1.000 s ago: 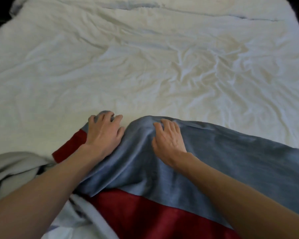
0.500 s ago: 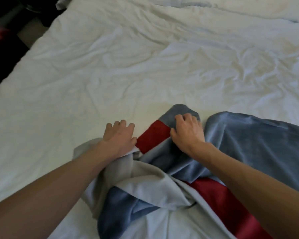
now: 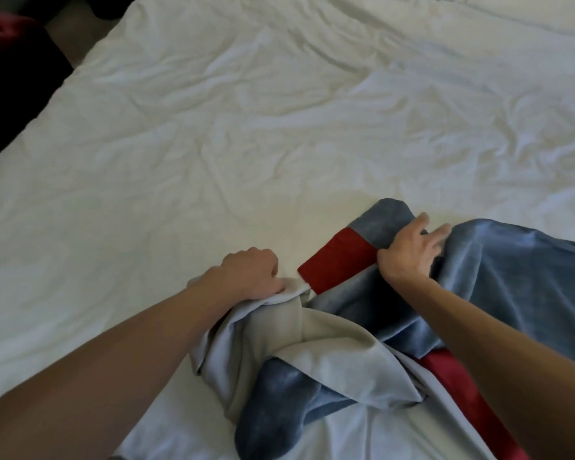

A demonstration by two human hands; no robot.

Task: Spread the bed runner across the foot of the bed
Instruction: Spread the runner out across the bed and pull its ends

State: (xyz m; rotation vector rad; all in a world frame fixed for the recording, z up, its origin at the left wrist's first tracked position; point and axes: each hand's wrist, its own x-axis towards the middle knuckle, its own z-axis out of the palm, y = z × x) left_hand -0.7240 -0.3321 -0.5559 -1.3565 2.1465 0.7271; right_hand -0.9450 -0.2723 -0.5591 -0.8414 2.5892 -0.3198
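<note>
Bed: wrinkled white cotton bedding (image 3: 246, 127) fills the view, with dark floor at 10 o'clock.
Runner: blue plush bed runner with red band and pale grey lining (image 3: 528, 293), bunched and twisted from 3 to 6 o'clock, not yet flat.
Left hand (image 3: 253, 273): clenched round a grey lining fold, near centre.
Right hand (image 3: 409, 254): grasping the blue edge at 3 o'clock, with its fingers blurred.
Step advice: likely draw the gripped end toward 9 o'clock, untwisting so the plush faces up.
Writing: none readable.
</note>
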